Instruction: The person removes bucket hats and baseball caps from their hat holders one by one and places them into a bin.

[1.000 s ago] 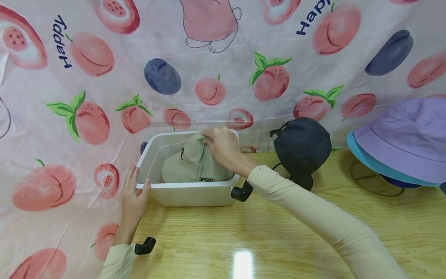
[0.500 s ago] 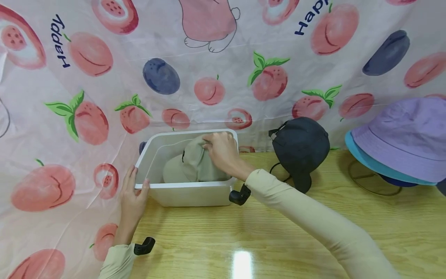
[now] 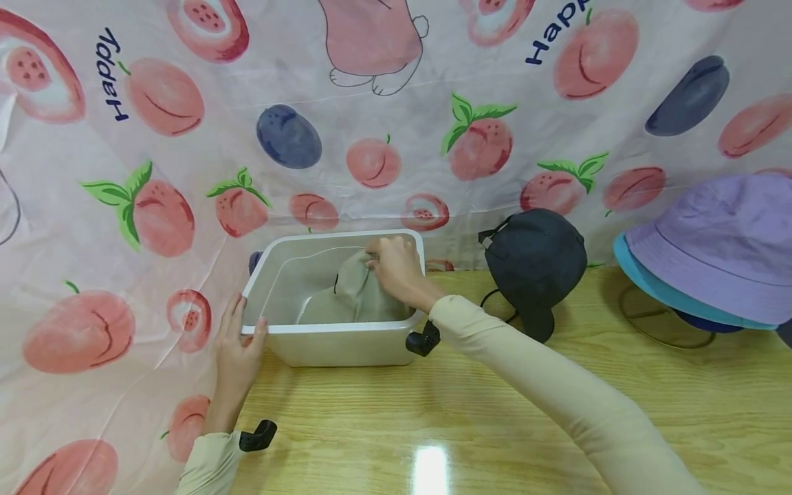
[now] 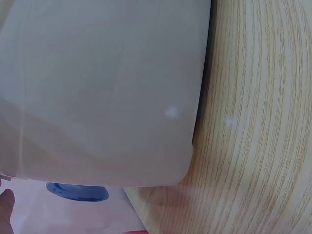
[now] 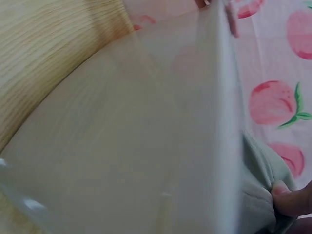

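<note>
From my remote post I see the right hand (image 3: 399,267) pinching a fold of the sage-grey fabric cap (image 3: 351,295) inside the white rectangular plastic bin (image 3: 346,346), presumably because gathered cloth gives a firmer hold. The left hand (image 3: 238,350), fingers straight and thumb apart, touches the bin's near-left corner, seemingly steadying it. A black fabric cap (image 3: 537,256) sits right of the bin.

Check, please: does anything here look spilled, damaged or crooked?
Nothing looks spilled or damaged. The dark cap tilts, brim pointing down; the khaki cap in the white bin is merely bunched where the right hand pinches it.
</note>
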The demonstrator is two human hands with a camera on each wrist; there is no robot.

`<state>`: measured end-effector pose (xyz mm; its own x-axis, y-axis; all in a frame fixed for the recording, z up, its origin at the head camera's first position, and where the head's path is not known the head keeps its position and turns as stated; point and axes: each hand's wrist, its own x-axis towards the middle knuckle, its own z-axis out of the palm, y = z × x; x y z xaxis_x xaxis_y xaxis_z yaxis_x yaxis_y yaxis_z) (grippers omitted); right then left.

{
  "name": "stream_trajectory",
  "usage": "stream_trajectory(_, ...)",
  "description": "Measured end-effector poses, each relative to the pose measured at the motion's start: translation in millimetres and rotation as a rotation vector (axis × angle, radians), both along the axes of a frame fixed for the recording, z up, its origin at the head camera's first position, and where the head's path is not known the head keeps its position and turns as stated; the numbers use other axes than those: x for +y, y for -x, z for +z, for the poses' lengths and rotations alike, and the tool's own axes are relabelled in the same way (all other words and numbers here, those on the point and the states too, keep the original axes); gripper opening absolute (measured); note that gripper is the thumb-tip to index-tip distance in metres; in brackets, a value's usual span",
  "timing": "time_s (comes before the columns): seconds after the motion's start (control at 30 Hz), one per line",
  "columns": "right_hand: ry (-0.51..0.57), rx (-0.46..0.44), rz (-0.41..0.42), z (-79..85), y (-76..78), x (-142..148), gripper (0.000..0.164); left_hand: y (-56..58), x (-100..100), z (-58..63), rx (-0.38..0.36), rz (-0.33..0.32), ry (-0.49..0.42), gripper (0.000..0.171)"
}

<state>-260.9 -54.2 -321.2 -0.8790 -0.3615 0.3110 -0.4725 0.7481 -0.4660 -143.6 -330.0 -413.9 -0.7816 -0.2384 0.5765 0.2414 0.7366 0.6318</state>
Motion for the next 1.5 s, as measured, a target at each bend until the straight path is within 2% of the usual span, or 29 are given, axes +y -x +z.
stream_trajectory(0.1, -0.044, -0.073, 0.031, -4.4, 0.3, -0.3, 0.025, 0.0, 0.2, 0.4, 0.006, -0.004, -0.002, 0.055)
stream_trajectory(0.2, -0.075, -0.11, 0.075, -7.0, 1.0, 0.4, 0.017, 0.2, 0.1, 0.9, 0.007, 0.001, 0.003, 0.055)
stream_trajectory(0.33, -0.096, -0.107, 0.12, -6.9, 2.2, 2.3, 0.011, 0.8, -0.7, 1.1, 0.006, 0.012, 0.018, 0.055)
stream_trajectory(0.57, -0.164, -0.111, 0.186, -6.0, 0.8, 6.0, 0.019, 1.1, -1.7, 0.6, 0.019, 0.009, 0.025, 0.055)
stream_trajectory(0.7, -0.159, -0.102, 0.201, -5.8, 0.2, 8.2, 0.018, 0.8, -1.0, 0.6, 0.018, 0.002, 0.022, 0.055)
stream_trajectory(0.93, -0.158, -0.155, 0.213, 4.8, -2.9, 15.2, 0.023, -0.6, 0.6, 0.1, -0.01, -0.002, 0.012, 0.056)
stream_trajectory(1.13, -0.118, -0.162, 0.241, 15.0, -3.0, 20.9, 0.022, -0.9, 0.1, 0.3, -0.015, 0.008, 0.015, 0.056)
stream_trajectory(1.5, -0.118, -0.085, 0.245, 31.8, -6.6, 31.2, 0.018, -2.2, 1.1, 1.8, -0.009, -0.004, 0.002, 0.056)
